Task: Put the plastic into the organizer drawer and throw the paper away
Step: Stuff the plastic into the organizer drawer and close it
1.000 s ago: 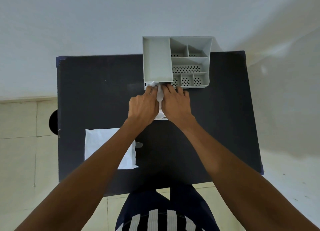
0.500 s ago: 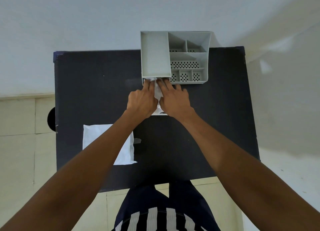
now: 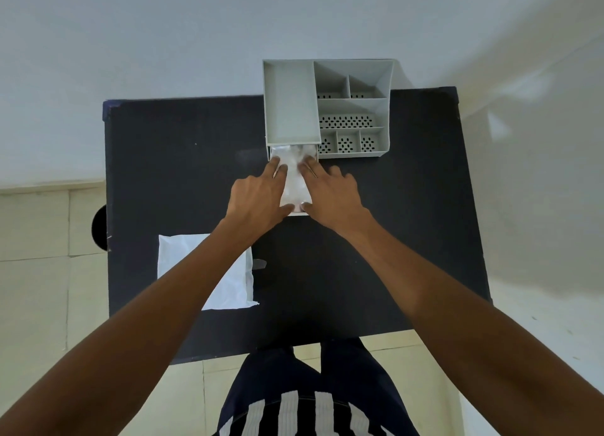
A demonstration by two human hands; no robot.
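Observation:
A grey organizer (image 3: 354, 108) stands at the far edge of the black table (image 3: 183, 174). Its white drawer (image 3: 295, 211) is pulled out toward me from under the left compartment. Crinkled clear plastic (image 3: 294, 174) lies in the drawer. My left hand (image 3: 258, 197) rests on the drawer's left side, fingers stretched onto the plastic. My right hand (image 3: 330, 190) presses on the right side of the plastic with fingers spread. A white sheet of paper (image 3: 228, 282) lies flat on the table near left, partly hidden by my left forearm.
A small grey scrap (image 3: 260, 264) lies just right of the paper. A dark round object (image 3: 99, 228) shows past the table's left edge, over a tiled floor. A pale wall rises behind the organizer.
Both hands have spread slightly apart, so more of the plastic in the drawer shows between them. The view has shifted a little; the paper has not moved.

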